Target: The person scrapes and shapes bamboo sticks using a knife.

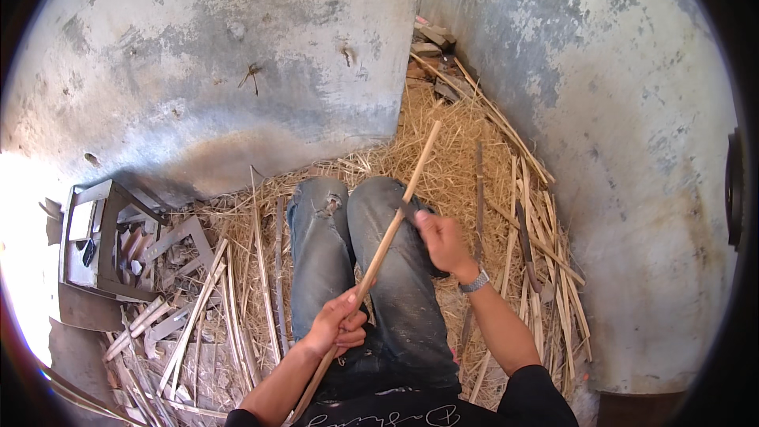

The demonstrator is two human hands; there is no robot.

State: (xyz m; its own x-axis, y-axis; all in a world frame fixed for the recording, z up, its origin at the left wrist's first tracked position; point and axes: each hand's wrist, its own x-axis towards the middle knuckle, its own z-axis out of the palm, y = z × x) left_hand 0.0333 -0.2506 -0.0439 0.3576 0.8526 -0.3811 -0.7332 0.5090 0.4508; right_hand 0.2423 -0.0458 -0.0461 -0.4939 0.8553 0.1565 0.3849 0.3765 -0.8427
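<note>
A long pale wooden stick (390, 231) slants across my lap, its upper end beyond my knees and its lower end near my waist. My left hand (338, 323) is closed around its lower part. My right hand (444, 241), with a metal watch (475, 281) on the wrist, grips a knife whose short dark blade (408, 210) meets the stick above my right knee. The knife's handle is hidden in my fist. Under the stick are my legs in worn jeans (320, 229).
Straw-like shavings (443, 130) cover the floor ahead. Several long strips (526, 221) lie at the right, more sticks (194, 312) at the left. A small dark frame stand (103, 241) with scraps sits far left. Concrete walls (261, 71) meet ahead, with rubble (431, 43) in the corner.
</note>
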